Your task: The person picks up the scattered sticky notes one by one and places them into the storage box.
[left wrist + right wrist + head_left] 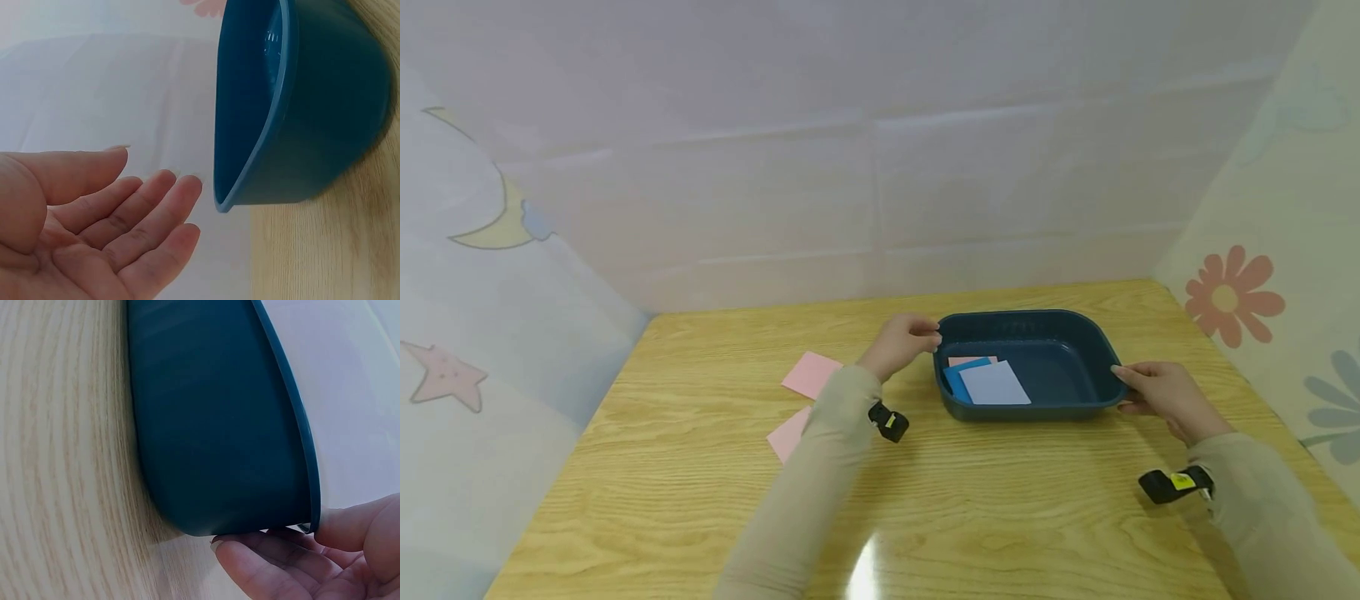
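Observation:
A dark blue plastic basin [1056, 371] stands on the table, right of the middle. In its left part lie a white paper square [997, 383], a blue one [955, 385] partly under it, and a pink one [957, 361] mostly covered. My right hand [1168, 396] grips the basin's right end, thumb at the rim and fingers against the outer wall [219, 425]. Beside the left end is my left hand [904, 340]; in the left wrist view its relaxed fingers [150, 219] hold nothing and are a little apart from the rim.
Two pink paper squares, one farther back [809, 373] and one nearer [786, 435], lie on the wooden table [685, 467] left of the basin. My left forearm partly covers the nearer one. Behind the table rises a pale wall covering [775, 183].

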A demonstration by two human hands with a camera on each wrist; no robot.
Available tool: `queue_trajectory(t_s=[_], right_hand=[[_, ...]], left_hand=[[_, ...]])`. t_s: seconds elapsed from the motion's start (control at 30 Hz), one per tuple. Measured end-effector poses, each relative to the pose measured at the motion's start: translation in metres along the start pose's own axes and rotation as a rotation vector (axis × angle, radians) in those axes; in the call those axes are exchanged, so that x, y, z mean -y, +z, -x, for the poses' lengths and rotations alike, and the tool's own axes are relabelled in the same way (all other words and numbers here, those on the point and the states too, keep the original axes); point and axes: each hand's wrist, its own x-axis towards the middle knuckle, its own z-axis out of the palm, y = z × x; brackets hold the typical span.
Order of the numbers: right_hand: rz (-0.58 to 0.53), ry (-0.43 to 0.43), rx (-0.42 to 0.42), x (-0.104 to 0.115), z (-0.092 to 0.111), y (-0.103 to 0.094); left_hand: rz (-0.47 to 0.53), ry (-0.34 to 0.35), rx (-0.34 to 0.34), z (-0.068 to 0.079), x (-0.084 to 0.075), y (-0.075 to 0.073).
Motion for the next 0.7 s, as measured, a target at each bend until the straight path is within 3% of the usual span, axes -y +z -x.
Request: queue_trajectory(t_s=[0.7], right_hand=[[0.006, -0.003, 0.009, 0.001, 0.001, 0.0]], left_hand=[[0.017, -0.021, -0.019, 0.019, 0.022, -0.014]])
